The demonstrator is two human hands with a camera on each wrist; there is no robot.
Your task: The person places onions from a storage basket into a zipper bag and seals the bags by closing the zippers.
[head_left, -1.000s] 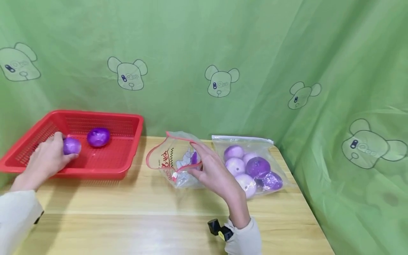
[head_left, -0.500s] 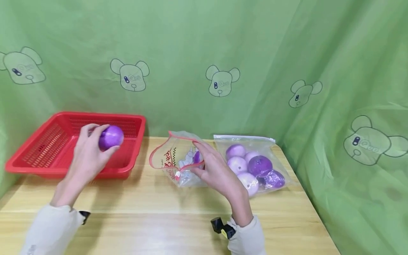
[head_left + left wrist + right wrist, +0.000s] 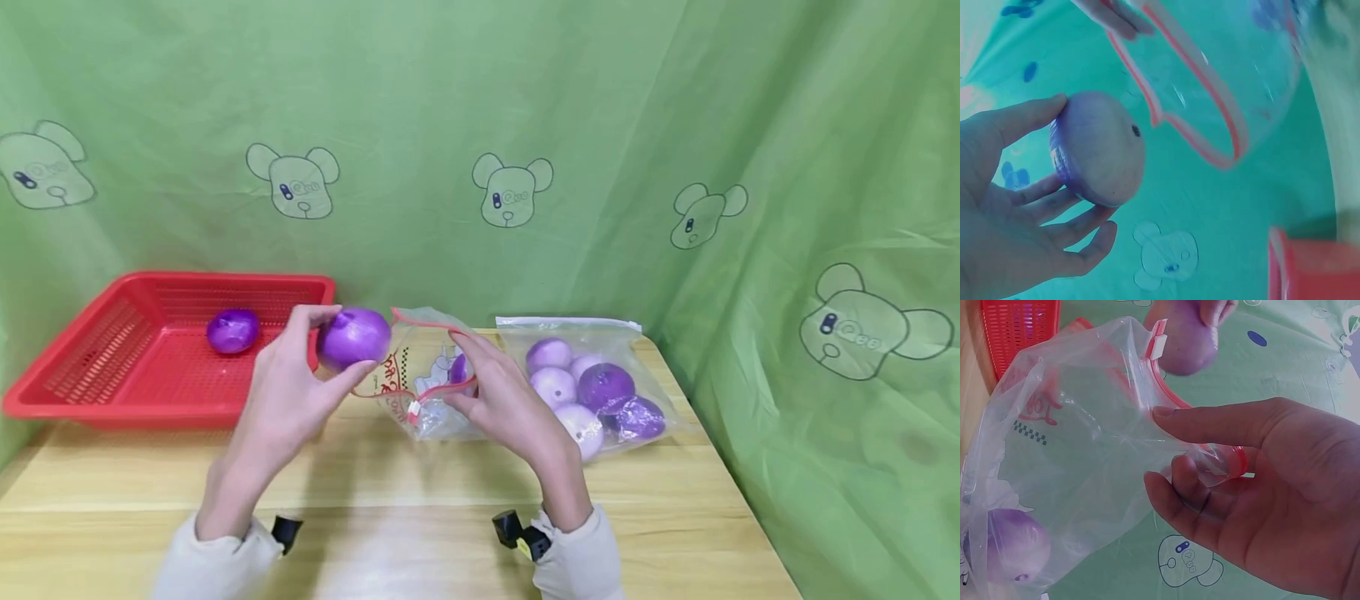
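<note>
My left hand (image 3: 281,396) holds a purple onion (image 3: 354,337) between its thumb and fingers, just left of the mouth of a clear slider bag (image 3: 431,423) with red edging. The left wrist view shows the onion's pale end (image 3: 1107,144) with a small dark spot, apart from the bag's red rim (image 3: 1210,87). With thumb and fingers, my right hand (image 3: 506,392) grips the bag's right rim, and the mouth gapes. Through the film, another purple onion (image 3: 1016,547) shows low in the bag in the right wrist view.
A red perforated basket (image 3: 112,412) stands on the left of the wooden table (image 3: 405,533), with one purple onion (image 3: 233,331) inside. Behind my right hand lies a clear bag (image 3: 652,362) with several onions. A green curtain (image 3: 420,100) closes off the back and right.
My left hand has lifted the onion out of the red basket and carried it right to the bag's mouth. The right hand has kept its grip on the rim.
</note>
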